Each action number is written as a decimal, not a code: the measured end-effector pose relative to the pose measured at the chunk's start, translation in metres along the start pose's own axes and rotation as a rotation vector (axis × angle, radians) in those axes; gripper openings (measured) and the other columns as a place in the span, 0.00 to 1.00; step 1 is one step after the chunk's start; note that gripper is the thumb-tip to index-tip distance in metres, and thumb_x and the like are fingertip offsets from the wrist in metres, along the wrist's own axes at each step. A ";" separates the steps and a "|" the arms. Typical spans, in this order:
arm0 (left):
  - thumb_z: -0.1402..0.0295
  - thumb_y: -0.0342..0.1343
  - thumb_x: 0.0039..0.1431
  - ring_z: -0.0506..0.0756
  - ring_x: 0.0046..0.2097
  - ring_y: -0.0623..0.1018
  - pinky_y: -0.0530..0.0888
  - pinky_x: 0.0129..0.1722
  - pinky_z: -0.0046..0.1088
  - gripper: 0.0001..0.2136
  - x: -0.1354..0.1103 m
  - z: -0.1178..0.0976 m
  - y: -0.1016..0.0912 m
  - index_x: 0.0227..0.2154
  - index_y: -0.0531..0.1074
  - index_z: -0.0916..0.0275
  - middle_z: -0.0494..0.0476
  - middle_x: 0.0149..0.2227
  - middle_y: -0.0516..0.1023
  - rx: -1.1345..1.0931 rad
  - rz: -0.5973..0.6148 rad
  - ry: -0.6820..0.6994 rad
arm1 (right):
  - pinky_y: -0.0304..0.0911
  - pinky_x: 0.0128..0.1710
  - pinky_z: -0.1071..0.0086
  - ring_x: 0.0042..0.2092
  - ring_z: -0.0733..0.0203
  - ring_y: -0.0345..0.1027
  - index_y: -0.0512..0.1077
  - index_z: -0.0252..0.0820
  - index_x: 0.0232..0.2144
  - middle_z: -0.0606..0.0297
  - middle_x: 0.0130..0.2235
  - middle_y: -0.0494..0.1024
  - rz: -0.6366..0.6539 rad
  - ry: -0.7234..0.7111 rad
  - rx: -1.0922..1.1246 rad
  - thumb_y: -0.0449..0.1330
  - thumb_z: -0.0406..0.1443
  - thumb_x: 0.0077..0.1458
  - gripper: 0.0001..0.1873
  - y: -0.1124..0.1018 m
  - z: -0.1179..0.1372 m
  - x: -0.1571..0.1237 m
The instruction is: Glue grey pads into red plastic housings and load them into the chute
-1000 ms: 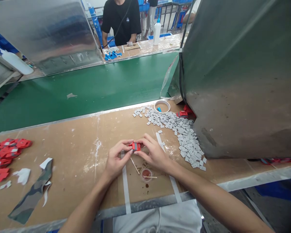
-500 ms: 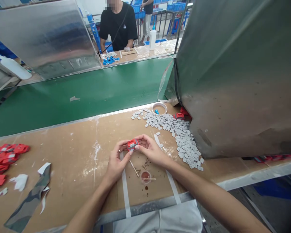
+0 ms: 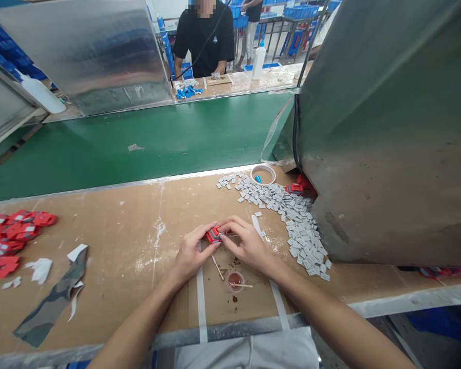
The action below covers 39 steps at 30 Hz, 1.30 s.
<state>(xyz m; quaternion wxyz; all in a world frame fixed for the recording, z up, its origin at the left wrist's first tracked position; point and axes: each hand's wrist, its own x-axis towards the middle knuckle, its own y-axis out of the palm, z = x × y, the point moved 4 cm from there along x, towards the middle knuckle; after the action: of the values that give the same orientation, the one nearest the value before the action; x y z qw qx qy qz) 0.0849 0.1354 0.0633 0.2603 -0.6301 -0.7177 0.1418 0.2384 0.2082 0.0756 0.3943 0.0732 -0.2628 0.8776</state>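
Between my two hands, a little above the cardboard-covered bench, is a small red and grey plastic part point(image 3: 212, 235). My left hand point(image 3: 194, 252) grips its left side between thumb and fingers. My right hand point(image 3: 248, 243) closes on its right end, its fingertips covering part of the top. Just below sits a small clear cup point(image 3: 236, 281) of reddish-brown liquid with a stick point(image 3: 243, 285) lying across it. A cotton swab point(image 3: 217, 267) rests on the bench to the cup's left, and brown drips spot the cardboard around it.
Many small grey plates point(image 3: 292, 220) spread to the right, beside a tape roll point(image 3: 263, 175). Red parts point(image 3: 17, 233) are heaped at far left near a camouflage strip point(image 3: 56, 302). A metal panel point(image 3: 388, 154) stands right. Beyond the green belt point(image 3: 157, 136) sits a person point(image 3: 204, 41).
My right fingers have moved over the top of the red part, which was more exposed before. The part is tilted differently. The whole view has shifted slightly to the left.
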 end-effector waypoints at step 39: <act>0.66 0.53 0.63 0.59 0.47 0.80 0.76 0.49 0.35 0.14 -0.002 0.000 0.003 0.49 0.73 0.65 0.65 0.46 0.81 0.036 0.143 0.063 | 0.56 0.35 0.70 0.34 0.63 0.62 0.64 0.40 0.27 0.66 0.33 0.68 0.137 0.233 0.086 0.57 0.27 0.59 0.09 0.007 -0.013 -0.007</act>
<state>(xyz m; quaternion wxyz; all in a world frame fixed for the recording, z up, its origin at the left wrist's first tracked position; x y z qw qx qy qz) 0.0875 0.1338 0.0613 0.2832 -0.6790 -0.6597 0.1531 0.2397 0.2063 0.0595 0.3578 -0.0305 -0.1819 0.9154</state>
